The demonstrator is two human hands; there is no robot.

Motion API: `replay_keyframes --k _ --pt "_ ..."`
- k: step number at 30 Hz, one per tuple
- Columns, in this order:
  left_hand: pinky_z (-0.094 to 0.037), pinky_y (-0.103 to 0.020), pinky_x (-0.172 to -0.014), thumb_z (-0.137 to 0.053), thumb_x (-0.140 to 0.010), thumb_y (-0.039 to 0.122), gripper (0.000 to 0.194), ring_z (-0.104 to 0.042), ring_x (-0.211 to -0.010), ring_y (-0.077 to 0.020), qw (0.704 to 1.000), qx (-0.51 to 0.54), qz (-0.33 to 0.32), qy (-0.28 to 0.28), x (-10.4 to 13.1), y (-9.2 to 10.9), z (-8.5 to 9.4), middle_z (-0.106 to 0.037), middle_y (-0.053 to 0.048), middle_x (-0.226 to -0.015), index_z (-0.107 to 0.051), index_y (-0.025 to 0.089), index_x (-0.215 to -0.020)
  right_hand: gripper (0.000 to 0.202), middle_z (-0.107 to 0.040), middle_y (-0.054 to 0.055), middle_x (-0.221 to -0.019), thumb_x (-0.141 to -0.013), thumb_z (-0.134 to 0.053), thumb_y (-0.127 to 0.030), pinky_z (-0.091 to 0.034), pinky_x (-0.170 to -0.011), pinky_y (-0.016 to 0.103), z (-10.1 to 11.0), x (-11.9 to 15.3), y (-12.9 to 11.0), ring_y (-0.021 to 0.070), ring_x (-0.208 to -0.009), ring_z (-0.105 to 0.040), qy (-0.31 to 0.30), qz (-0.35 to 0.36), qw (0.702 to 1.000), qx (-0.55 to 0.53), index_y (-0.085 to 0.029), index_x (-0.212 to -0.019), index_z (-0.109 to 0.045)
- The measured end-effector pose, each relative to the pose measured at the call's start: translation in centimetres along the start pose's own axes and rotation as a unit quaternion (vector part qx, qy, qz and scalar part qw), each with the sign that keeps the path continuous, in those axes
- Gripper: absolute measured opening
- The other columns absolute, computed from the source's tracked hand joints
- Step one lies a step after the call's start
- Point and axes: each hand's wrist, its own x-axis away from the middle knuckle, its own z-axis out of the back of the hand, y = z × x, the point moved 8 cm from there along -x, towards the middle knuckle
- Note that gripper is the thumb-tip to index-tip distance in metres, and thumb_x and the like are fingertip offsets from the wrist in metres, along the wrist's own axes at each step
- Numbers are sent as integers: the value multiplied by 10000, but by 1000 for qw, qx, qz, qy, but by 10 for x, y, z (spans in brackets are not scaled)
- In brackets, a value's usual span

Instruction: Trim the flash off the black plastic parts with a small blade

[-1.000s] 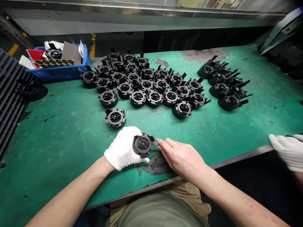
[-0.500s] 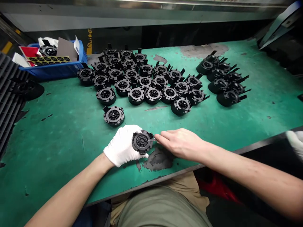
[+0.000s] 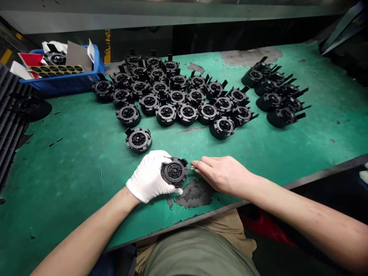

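My left hand [image 3: 151, 177], in a white glove, is closed around a round black plastic part [image 3: 174, 172], its ribbed face tilted up toward me. My bare right hand [image 3: 221, 172] pinches a thin, pointed metal tool [image 3: 188, 167] at the part's right edge. Whether the tool is a knife or tweezers I cannot tell, and my fingers hide its rear end. The tip reaches over the rim, beside a small raised tab. Just beyond my left hand, a similar black part [image 3: 138, 140] lies on the green tabletop [image 3: 86, 126].
Several black round parts [image 3: 166, 112] with upright tabs stand grouped at the back middle. Another cluster [image 3: 281, 117] sits at the right. A blue bin [image 3: 64, 84] with papers and stickers is at the back left, near a grey slatted surface [image 3: 8, 115] and one dark part [image 3: 31, 107].
The tool's tip has drawn back slightly to the right, from nearer the part's centre toward its rim. My left hand keeps its hold on the part. The whole view has shifted a little.
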Motion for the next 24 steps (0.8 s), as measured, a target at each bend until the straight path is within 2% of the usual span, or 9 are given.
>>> replay_keyframes --k 5,9,11,17,21,24 --pt "-587 -533 -1005 -988 -522 682 915 -692 -1161 -366 1000 5 -9 9 5 -3 -2 -691 -169 -1275 -641 191 -1211 237 -627 25 -843 -1094 -465 -193 -291 -562 331 2 5 -11 154 -669 -571 -1 -42 998 36 -124 -1271 -606" --pt "-590 -527 -998 -981 -534 687 889 -700 -1144 -361 1000 12 0 -5 5 -5 -5 -706 -155 -1252 -655 201 -1203 312 -598 20 -823 -983 -457 -50 -287 -548 339 6 3 -19 162 -652 -553 -15 -1 998 60 -101 -1262 -588" --pt "-586 -525 -1007 -977 -539 692 888 -701 -1143 -356 1000 17 -4 -6 5 -5 -5 -709 -152 -1250 -657 200 -1207 318 -588 18 -814 -957 -448 -29 -283 -541 341 7 1 -18 163 -651 -550 -19 21 998 58 -102 -1232 -590" --pt "-581 -515 -1026 -967 -540 710 892 -694 -1166 -349 1000 23 9 -18 5 -8 -7 -705 -144 -1264 -672 216 -1222 250 -608 38 -839 -1032 -422 -77 -254 -526 347 5 -10 -9 172 -695 -548 -61 111 990 55 -109 -1216 -588" --pt "-588 -511 -1005 -965 -550 706 873 -701 -1149 -345 1000 25 2 -11 3 -6 -5 -708 -144 -1255 -674 209 -1207 230 -604 24 -847 -1062 -433 -129 -263 -526 358 4 -15 -2 179 -691 -560 -82 84 992 55 -124 -1225 -595" --pt "-588 -503 -1001 -955 -557 721 864 -703 -1137 -338 1000 25 0 -19 2 -4 -6 -715 -133 -1233 -688 210 -1201 256 -605 28 -856 -1030 -440 -103 -287 -537 353 5 -12 -6 179 -684 -569 -82 68 993 43 -114 -1231 -598"
